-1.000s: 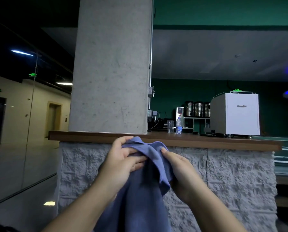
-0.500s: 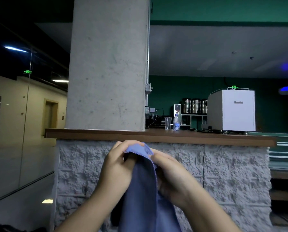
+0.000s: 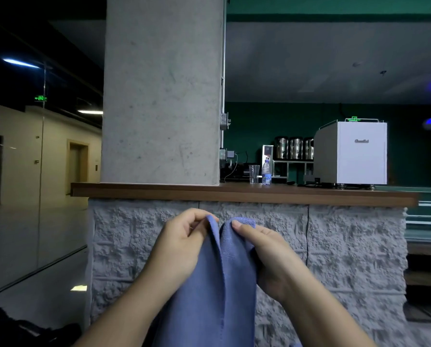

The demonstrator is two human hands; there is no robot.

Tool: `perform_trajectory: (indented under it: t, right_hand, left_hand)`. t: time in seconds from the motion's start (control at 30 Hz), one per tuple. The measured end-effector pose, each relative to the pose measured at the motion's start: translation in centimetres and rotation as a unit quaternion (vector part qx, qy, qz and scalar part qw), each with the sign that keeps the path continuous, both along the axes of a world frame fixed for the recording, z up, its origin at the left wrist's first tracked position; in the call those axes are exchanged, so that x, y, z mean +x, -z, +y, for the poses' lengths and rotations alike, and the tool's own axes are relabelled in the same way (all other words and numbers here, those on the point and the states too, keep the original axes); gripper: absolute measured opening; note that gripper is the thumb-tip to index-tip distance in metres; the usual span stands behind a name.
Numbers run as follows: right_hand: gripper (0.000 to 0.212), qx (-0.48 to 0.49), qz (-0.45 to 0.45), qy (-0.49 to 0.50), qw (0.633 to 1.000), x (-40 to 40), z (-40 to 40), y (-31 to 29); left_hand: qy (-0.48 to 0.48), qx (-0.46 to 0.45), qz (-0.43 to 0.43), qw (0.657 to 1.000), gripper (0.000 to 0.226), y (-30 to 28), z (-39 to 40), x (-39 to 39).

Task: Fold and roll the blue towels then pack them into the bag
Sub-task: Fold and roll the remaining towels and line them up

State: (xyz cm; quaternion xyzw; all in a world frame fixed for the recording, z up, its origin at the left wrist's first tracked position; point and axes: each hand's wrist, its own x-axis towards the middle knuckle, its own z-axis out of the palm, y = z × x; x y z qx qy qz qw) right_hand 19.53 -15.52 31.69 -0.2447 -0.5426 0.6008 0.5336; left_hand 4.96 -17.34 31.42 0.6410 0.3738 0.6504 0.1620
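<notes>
**Blue towel held up by both hands before a stone counter**

The blue towel [image 3: 209,291] hangs in the air between the two hands, its top edge raised in two peaks and its length falling out of view at the bottom. The left hand [image 3: 181,246] pinches the left peak between thumb and curled fingers; the right hand [image 3: 264,249] pinches the right peak the same way. Just behind stands a rough grey stone counter front [image 3: 354,246] topped by a brown wooden ledge [image 3: 234,192]. A concrete pillar [image 3: 161,91] rises from the ledge. Farther back are a clear cup [image 3: 254,173], a water bottle [image 3: 266,172], three metal canisters [image 3: 294,147] and a white machine [image 3: 354,152] whose lettering is too blurred to read
</notes>
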Motion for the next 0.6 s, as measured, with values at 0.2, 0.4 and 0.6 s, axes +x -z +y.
perform_trajectory:
  t: [0.2,0.4,0.6]
  right_hand:
    - [0.026,0.105,-0.09,0.006,0.99,-0.1,-1.2,0.8]
    - [0.045,0.148,-0.117,-0.012,0.982,-0.4,-2.3,0.7]
    - [0.029,0.12,-0.082,0.019,0.989,-0.6,-1.3,1.5]
  left_hand:
    - [-0.093,0.068,0.113,0.987,0.008,1.1,-0.7,0.7]
    - [-0.09,0.076,0.1,0.988,0.009,1.3,-0.8,0.4]
    - [-0.142,0.079,0.124,0.979,0.014,1.4,-0.8,0.1]
